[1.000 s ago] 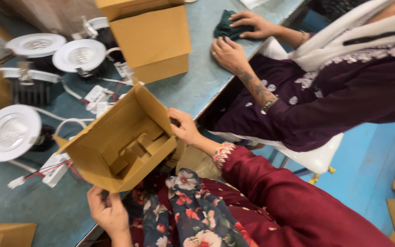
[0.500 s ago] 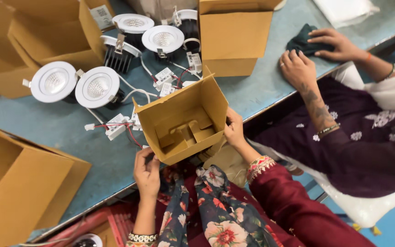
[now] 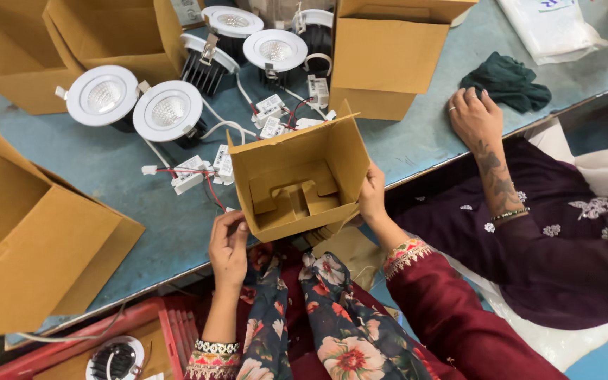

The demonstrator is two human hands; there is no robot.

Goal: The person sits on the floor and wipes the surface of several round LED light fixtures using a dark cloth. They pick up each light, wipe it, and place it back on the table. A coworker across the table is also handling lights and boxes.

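An open small cardboard box [image 3: 297,179] with a folded cardboard insert inside is tilted toward me at the table's near edge. My right hand [image 3: 372,197] grips its right side wall. My left hand [image 3: 228,245] touches its lower left corner, fingers curled at the flap. Just behind the box lie white driver units with red and white wires [image 3: 198,172]. Round white downlights [image 3: 170,111] sit further back on the blue table [image 3: 107,176].
Large open cartons [image 3: 29,246] stand at the left, another carton [image 3: 388,56] at the back. A person in a dark purple garment sits at my right, a hand [image 3: 476,116] resting by a dark green cloth [image 3: 507,81]. A red crate [image 3: 142,345] with a downlight sits below.
The view has shifted so the box sits more central. My left hand has come up from below the table edge to the box's lower left corner. The neighbour's hand has left the green cloth.
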